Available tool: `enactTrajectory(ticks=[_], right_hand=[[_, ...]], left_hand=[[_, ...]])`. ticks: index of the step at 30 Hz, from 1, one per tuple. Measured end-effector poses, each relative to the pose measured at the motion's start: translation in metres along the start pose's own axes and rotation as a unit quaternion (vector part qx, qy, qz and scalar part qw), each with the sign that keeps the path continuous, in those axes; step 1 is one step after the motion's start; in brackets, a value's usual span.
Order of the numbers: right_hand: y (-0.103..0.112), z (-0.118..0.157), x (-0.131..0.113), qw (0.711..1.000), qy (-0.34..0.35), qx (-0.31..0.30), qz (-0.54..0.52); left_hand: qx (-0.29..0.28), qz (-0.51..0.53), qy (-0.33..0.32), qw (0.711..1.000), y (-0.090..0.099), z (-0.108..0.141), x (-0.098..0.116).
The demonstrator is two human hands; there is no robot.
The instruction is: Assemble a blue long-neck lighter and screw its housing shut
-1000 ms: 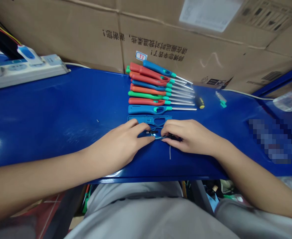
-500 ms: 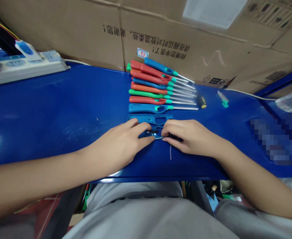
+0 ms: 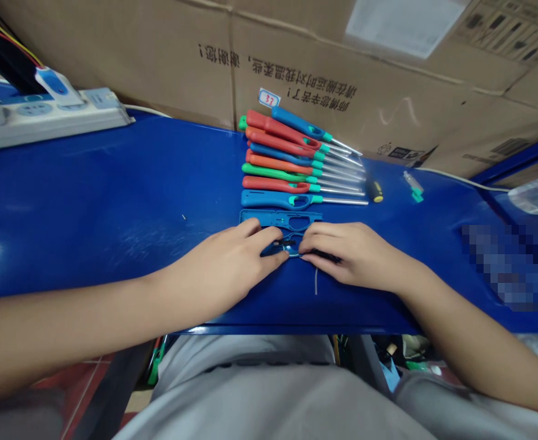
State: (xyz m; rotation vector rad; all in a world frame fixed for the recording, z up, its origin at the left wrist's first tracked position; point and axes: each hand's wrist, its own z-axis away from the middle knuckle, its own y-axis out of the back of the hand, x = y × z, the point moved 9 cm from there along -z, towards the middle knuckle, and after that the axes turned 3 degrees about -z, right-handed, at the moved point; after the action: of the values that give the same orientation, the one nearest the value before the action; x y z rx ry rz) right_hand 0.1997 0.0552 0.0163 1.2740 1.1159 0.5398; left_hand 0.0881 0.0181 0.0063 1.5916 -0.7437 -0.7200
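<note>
A blue open casing half (image 3: 295, 244) lies near the table's front, with a small black part and a thin wire in it. My left hand (image 3: 246, 253) grips its left end, fingers bent over it. At the other end, the fingertips of my right hand (image 3: 337, 247) pinch the casing or the wire; the exact contact is hidden. Just behind lies a second blue casing half (image 3: 269, 218), partly covered by my left fingers. A thin pale wire (image 3: 316, 281) sticks out below my right hand.
Behind the casings, several lighters (image 3: 278, 183) with coloured handles and metal tubes lie in a row. A black and yellow screwdriver (image 3: 377, 190) and a small clear and green part (image 3: 414, 186) are to their right. A power strip (image 3: 53, 116) is at the back left, a cardboard box (image 3: 159, 55) behind.
The view has shifted slightly, so the table items appear a little further right. Both hands stay at the blue casing, with only small finger movement.
</note>
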Motion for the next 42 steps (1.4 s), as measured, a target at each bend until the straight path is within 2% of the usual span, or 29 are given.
enactTrajectory(ticks=[5, 11, 15, 24, 35, 39, 42], right_hand=[[0.002, 0.001, 0.002, 1.0, -0.006, 0.003, -0.026], [0.005, 0.002, 0.003, 1.0, -0.011, -0.002, -0.022], [0.005, 0.003, 0.0, 1.0, -0.001, 0.004, 0.012], [0.002, 0.001, -0.001, 1.0, 0.01, 0.008, 0.017], [0.005, -0.001, 0.002, 0.997, 0.01, 0.021, -0.074], [0.016, -0.001, 0.003, 0.99, 0.036, 0.06, -0.121], [0.04, 0.005, 0.018, 0.987, 0.012, 0.145, -0.063]], left_hand=[[0.003, 0.017, 0.006, 1.0, 0.002, 0.0, -0.002], [-0.027, 0.029, 0.017, 0.999, 0.001, -0.001, -0.004], [-0.006, 0.04, 0.016, 0.999, 0.002, -0.001, -0.004], [0.008, 0.039, 0.013, 0.999, 0.004, -0.001, -0.004], [0.017, 0.034, 0.003, 0.999, 0.005, 0.0, -0.004], [0.031, 0.048, 0.008, 0.998, 0.005, 0.0, -0.007], [0.035, 0.062, 0.009, 0.997, 0.004, -0.001, -0.009]])
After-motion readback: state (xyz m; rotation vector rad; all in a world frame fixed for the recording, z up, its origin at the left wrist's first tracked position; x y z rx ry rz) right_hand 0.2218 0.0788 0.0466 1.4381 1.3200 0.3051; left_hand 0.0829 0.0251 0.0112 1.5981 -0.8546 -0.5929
